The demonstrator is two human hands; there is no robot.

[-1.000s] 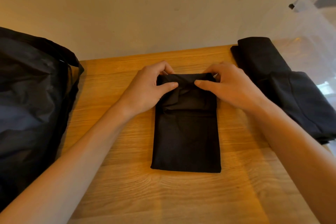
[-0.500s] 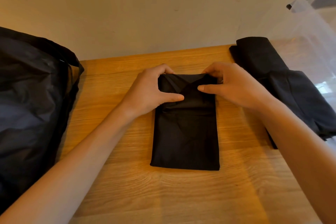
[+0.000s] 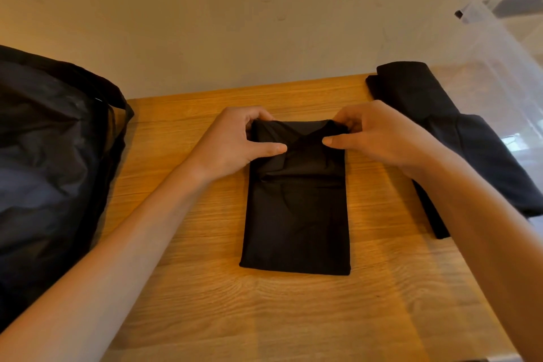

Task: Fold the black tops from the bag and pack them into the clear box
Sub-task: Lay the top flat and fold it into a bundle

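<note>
The left grip (image 3: 235,141) and right grip (image 3: 382,138) both pinch the far end of the black top (image 3: 296,214), so uneven pulling may open its side folds on the bench (image 3: 264,317)

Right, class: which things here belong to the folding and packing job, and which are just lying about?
Job: black top, pinched by left hand and right hand; black bag; clear box; folded dark garments.
Just there: wooden table; wall.

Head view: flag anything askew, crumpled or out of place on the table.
Only the far end of the black top looks untidy: it bunches into diagonal creases where the left hand and right hand pinch it. Its near edge lies flat.
</note>
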